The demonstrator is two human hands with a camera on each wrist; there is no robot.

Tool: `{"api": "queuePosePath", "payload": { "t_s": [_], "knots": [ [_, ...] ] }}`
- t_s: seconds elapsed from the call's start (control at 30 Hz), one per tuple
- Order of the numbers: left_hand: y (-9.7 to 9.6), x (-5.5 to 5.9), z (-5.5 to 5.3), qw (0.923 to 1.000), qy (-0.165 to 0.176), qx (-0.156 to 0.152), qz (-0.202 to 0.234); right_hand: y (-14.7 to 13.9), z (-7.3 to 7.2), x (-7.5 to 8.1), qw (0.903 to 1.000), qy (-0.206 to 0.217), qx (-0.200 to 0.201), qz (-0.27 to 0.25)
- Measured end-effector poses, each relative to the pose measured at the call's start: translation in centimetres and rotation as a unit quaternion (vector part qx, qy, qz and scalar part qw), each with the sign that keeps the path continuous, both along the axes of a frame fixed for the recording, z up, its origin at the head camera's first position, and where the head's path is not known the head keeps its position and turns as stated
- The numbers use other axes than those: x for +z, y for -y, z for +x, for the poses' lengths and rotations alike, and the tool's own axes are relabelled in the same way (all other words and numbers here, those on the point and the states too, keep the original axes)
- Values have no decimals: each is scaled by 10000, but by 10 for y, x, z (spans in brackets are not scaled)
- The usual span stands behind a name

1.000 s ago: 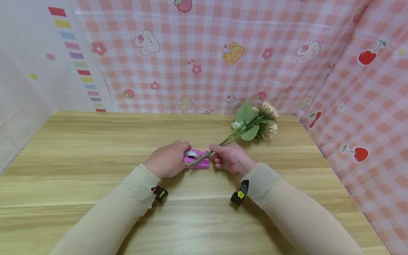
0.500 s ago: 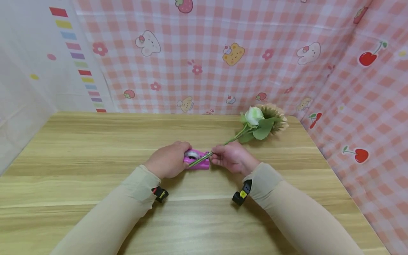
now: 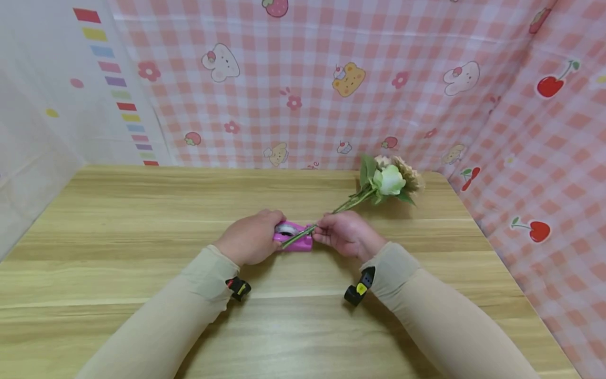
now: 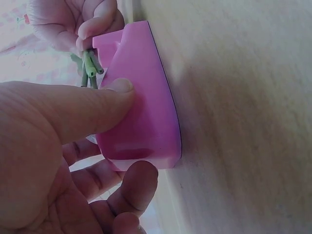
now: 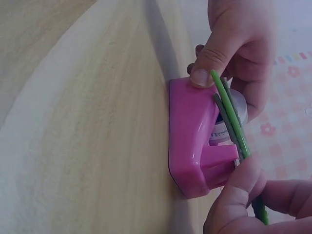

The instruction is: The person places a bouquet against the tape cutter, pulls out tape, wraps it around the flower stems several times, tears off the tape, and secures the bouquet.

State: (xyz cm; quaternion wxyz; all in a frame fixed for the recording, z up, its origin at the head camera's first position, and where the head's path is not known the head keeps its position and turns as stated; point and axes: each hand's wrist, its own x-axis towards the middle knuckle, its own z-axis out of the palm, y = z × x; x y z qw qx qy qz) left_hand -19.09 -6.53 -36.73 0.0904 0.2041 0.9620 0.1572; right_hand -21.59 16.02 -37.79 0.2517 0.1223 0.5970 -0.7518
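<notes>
A pink tape dispenser [image 3: 303, 245] with a roll of clear tape [image 3: 286, 230] stands on the table. My left hand [image 3: 251, 237] grips its rear end, the thumb lying along its side in the left wrist view. Between thumb and fingers, my right hand [image 3: 347, 234] pinches several green flower stems [image 5: 232, 117] beside the dispenser's front. The stems slant across above the dispenser, their cut ends toward my left hand. At their far end are a white-green rose [image 3: 389, 180], pale peach blooms [image 3: 413, 176] and green leaves [image 3: 367, 171]. Any tape on the stems is hidden.
The wood-grain table [image 3: 142, 221] spreads around both hands. A pink checked cloth [image 3: 265, 95] hangs behind it and along the right side, with a white cloth [image 3: 38, 121] at the left. The flower heads lie close to the back edge.
The bunch has turned about its stems: the white-green rose, mostly hidden a second ago, now faces up in front. My left hand and the dispenser have stayed in place.
</notes>
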Motion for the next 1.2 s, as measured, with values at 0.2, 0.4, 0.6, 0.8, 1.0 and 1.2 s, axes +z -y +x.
{"api": "queuePosePath", "payload": {
  "t_s": [0.2, 0.4, 0.6, 0.8, 1.0, 1.2],
  "knots": [
    [0, -1, -1, 10000, -79, -21, 45, 4, 0, 2, 9994, 142, -265, -141],
    [0, 0, -1, 9999, -94, -55, 50, 10, 0, 5, 9984, 300, -455, -133],
    [0, 0, 0, 9999, -133, -45, 25, 12, 1, 6, 9974, 219, -682, 7],
    [0, 0, 0, 9999, -121, -56, 26, 12, 0, 6, 9980, 125, -614, 21],
    [0, -1, 0, 9999, -124, -69, 20, 11, 0, 4, 9983, 93, -567, -9],
    [0, 0, 0, 9999, -135, -96, -25, 10, -2, 5, 9985, 185, -516, -9]
  ]
}}
